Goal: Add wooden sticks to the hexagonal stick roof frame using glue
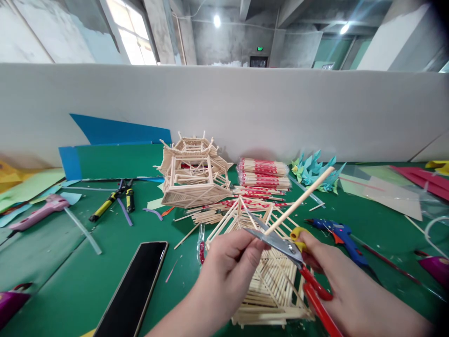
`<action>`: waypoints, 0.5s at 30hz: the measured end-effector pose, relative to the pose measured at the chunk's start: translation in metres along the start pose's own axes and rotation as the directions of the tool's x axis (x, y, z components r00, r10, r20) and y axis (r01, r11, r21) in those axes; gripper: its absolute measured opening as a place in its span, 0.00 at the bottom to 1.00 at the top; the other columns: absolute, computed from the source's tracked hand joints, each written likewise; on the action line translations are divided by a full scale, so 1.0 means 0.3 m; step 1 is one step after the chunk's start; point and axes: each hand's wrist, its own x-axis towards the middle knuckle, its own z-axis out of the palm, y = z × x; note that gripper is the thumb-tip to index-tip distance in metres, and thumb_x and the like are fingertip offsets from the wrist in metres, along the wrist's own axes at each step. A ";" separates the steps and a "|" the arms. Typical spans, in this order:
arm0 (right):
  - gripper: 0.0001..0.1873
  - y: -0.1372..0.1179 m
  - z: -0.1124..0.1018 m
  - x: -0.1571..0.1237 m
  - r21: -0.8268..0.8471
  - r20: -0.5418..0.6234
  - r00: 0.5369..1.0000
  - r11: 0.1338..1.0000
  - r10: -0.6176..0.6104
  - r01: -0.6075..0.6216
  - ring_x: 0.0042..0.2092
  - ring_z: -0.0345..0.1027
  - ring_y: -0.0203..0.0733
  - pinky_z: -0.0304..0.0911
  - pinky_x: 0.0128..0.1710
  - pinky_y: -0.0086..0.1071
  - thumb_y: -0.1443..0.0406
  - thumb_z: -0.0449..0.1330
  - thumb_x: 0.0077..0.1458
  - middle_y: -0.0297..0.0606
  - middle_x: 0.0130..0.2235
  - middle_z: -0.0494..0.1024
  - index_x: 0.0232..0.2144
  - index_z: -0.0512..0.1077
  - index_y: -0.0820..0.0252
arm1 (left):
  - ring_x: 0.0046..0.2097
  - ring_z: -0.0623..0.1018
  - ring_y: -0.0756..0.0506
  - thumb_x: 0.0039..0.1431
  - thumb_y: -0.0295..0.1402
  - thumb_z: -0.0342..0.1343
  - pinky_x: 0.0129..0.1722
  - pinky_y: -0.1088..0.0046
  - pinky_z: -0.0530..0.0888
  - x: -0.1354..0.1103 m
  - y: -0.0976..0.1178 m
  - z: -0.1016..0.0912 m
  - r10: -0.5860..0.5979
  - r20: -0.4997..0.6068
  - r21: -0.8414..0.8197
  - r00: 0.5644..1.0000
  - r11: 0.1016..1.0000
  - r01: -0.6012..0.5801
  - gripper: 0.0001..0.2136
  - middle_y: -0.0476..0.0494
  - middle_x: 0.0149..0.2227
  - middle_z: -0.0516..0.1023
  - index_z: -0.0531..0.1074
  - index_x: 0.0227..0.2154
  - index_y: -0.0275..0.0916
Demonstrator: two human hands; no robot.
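Observation:
My left hand (229, 264) is closed, pinching the lower end of a pale wooden stick (305, 196) that slants up to the right. My right hand (336, 274) grips a pair of scissors (289, 249) with red handles; a yellow part shows by its fingers. The metal blades lie across the stick close to my left fingertips. Beneath both hands is an unfinished stick framework (270, 285) with rows of sticks, partly covered by the hands. Behind it stands a model pavilion (192, 173) built of similar sticks.
Packs of sticks (263, 174) and loose sticks (210, 215) lie at the back. A phone (133, 285), pliers (105, 206) and a pink glue gun (44, 213) are left; a blue glue gun (338, 234) and folded paper leaves (317, 173) are right. A white partition (224, 107) borders the table.

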 end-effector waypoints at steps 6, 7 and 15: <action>0.18 0.024 0.014 0.000 0.013 -0.020 0.999 1.000 -0.025 0.025 0.43 0.68 0.47 0.66 0.41 0.36 0.62 0.55 0.48 0.43 0.40 0.73 0.42 0.61 0.60 | 0.21 0.60 0.54 0.53 0.22 0.46 0.20 0.79 0.58 0.001 -0.014 0.030 0.272 -0.174 0.310 0.947 0.927 -0.209 0.11 0.53 0.18 0.61 0.62 0.17 0.37; 0.20 0.033 0.016 -0.004 -0.020 -0.026 0.999 0.999 -0.028 0.027 0.44 0.67 0.48 0.65 0.41 0.37 0.60 0.54 0.49 0.45 0.42 0.72 0.45 0.60 0.61 | 0.21 0.60 0.53 0.54 0.22 0.46 0.20 0.79 0.59 0.004 -0.016 0.022 0.240 -0.131 0.250 0.962 0.947 -0.202 0.11 0.53 0.18 0.61 0.63 0.18 0.36; 0.21 0.033 0.007 -0.002 -0.029 0.022 0.999 0.999 0.027 -0.026 0.45 0.66 0.51 0.65 0.41 0.39 0.59 0.56 0.46 0.47 0.40 0.72 0.42 0.63 0.62 | 0.22 0.59 0.53 0.57 0.31 0.47 0.19 0.79 0.58 0.009 -0.028 -0.004 -0.072 0.083 -0.169 0.994 0.982 0.085 0.10 0.51 0.19 0.63 0.71 0.25 0.35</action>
